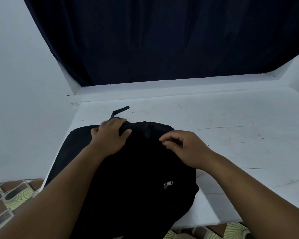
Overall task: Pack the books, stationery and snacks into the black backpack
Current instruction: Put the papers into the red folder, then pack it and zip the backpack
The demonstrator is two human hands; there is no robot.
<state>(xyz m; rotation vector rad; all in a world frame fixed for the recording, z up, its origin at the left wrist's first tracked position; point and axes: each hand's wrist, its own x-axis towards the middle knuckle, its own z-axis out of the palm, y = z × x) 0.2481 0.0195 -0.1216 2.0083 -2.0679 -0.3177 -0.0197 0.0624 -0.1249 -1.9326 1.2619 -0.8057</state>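
Scuffed white ledge [214, 118]: left hand [109, 135] grips soft black backpack [136, 178]; right hand [185, 147] pinches it.

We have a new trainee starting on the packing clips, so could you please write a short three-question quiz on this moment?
1. True or false: the left hand grips the top of the black backpack.
2. Multiple choice: where does the loose black strap lie? A) on the white table beyond the backpack; B) over the right forearm; C) on the patterned floor.
3. Fill in: the small metal zipper pull shows on the backpack's ____ side, below the right hand.

Key: 1 true; 2 A; 3 right.
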